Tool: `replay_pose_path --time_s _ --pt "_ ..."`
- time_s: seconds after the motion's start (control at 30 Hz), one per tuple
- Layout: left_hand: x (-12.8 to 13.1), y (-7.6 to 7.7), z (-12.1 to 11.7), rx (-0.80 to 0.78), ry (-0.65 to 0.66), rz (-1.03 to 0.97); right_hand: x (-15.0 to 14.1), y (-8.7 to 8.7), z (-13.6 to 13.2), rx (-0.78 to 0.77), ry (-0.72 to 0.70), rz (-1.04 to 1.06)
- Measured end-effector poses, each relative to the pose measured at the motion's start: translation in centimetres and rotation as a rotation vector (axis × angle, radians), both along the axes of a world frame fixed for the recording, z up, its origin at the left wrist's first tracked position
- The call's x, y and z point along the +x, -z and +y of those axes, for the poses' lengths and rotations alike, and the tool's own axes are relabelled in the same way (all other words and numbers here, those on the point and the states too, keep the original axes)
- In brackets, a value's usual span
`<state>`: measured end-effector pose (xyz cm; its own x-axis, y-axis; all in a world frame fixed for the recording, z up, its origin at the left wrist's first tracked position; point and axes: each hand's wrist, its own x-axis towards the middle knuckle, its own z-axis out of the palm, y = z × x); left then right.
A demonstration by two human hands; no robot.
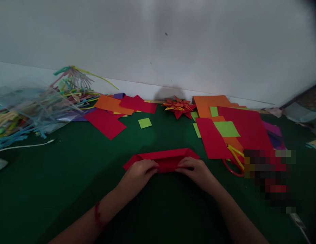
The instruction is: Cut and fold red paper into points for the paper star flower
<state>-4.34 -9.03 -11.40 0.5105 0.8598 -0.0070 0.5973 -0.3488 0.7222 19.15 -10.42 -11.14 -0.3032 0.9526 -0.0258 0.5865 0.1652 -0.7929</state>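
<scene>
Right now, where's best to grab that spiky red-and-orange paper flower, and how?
Probably pinch the flower at its dense middle, from the near side, across the green tabletop: pointed tips fan outward and look easily bent, the white wall stands behind, and an orange paper sheet lies close right. The right hand looks nearer, but it holds the folded red paper.

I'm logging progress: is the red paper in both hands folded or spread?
Folded: the red paper has a turned-over flap along its far edge and slanted, creased ends.
</scene>
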Motion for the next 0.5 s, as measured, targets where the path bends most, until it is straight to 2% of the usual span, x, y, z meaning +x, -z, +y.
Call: replay_pose_path --time_s 0.23,0.5 --pt "0.2 -0.5 -0.1 -0.161 -0.146 -0.028 -0.4 0.0 0.0 -0.126 0.161 -0.021" --pt "0.8 -0.3 -0.4 -0.071 -0.249 0.039 -1.2 0.5 -0.2 0.009 0.226 -0.111"
